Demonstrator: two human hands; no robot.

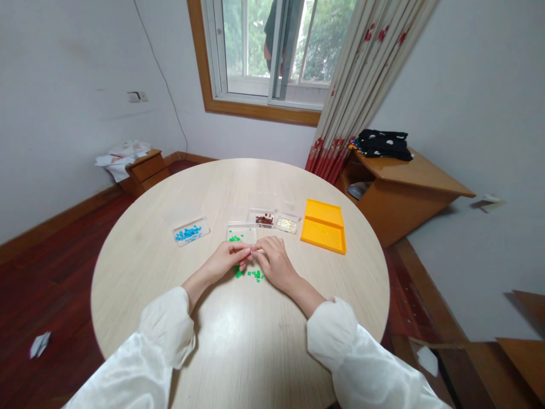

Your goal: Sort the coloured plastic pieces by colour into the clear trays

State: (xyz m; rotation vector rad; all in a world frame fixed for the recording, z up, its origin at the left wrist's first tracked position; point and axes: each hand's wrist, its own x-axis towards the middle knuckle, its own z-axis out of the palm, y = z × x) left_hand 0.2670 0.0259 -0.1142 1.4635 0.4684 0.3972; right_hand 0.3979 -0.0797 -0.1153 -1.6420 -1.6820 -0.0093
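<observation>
My left hand (230,258) and my right hand (276,262) meet above the middle of the round table (238,341). Their fingertips are pinched together and touch; whatever lies between them is too small to make out. Below the fingers, small green pieces (258,275) are scattered on the tabletop. Just beyond my left hand stands a clear plastic box (251,232), with more green pieces inside. Past my right hand are a clear box of dark brown pieces (264,220) and another of pale yellow pieces (286,224).
A clear box of blue pieces (188,233) sits to the left. On the right lies an opened yellow plastic case (324,218). Behind the table are a window (276,57) and a curtain (361,62). A wooden cabinet (409,182) with dark cloth on top stands at the right.
</observation>
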